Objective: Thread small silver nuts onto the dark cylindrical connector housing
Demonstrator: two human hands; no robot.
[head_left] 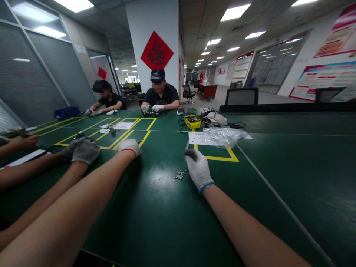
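My right hand (198, 167), in a white knit glove with a blue cuff, is closed around a slim grey tool (187, 145) whose kind I cannot make out. A small cluster of metal nuts (179, 174) lies on the green table just left of that hand. My left hand (128, 147), gloved in white with an orange cuff, is stretched forward beside the yellow tape lines. Its fingers look curled, and a tiny dark bit shows at their right side; what they hold is mostly hidden.
A co-worker's grey-gloved hands (83, 150) are close to my left arm. Two people work across the green table (155, 230). A plastic bag (222, 137) lies on paper ahead of my right hand, near a yellow box (192, 122) and cables. A blue bin (66, 112) stands far left.
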